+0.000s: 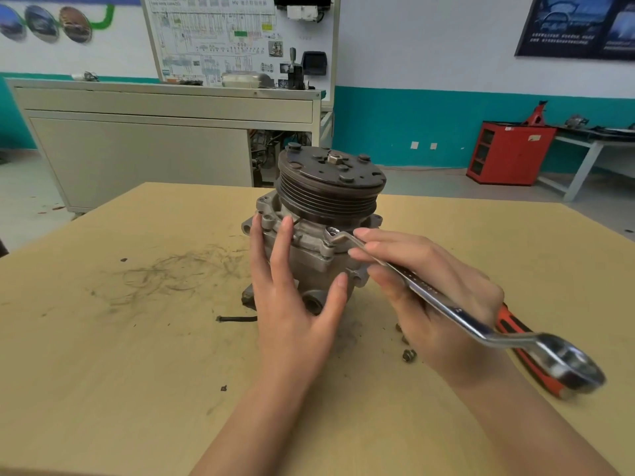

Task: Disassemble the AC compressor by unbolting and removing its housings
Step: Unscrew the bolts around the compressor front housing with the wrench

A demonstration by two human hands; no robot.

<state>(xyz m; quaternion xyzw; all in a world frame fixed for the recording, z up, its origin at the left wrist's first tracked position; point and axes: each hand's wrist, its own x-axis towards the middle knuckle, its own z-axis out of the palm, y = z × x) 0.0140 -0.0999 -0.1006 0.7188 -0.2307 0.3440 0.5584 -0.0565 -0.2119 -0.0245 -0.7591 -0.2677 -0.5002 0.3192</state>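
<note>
A grey AC compressor (319,245) stands upright on the wooden table (137,338), its dark grooved pulley (330,180) on top. My left hand (292,297) rests against the front of the housing with straight, spread fingers. My right hand (429,297) holds a silver double-ended ring wrench (446,304). The wrench's far end sits on a bolt (332,231) at the housing flange just below the pulley. Its near ring end hangs over the table at the right.
A tool with an orange-and-black handle (525,345) lies on the table under the wrench. Loose bolts (407,353) lie by my right wrist. A short black piece (237,318) lies left of the compressor. Behind stand a grey cabinet (154,149) and a red cabinet (508,152).
</note>
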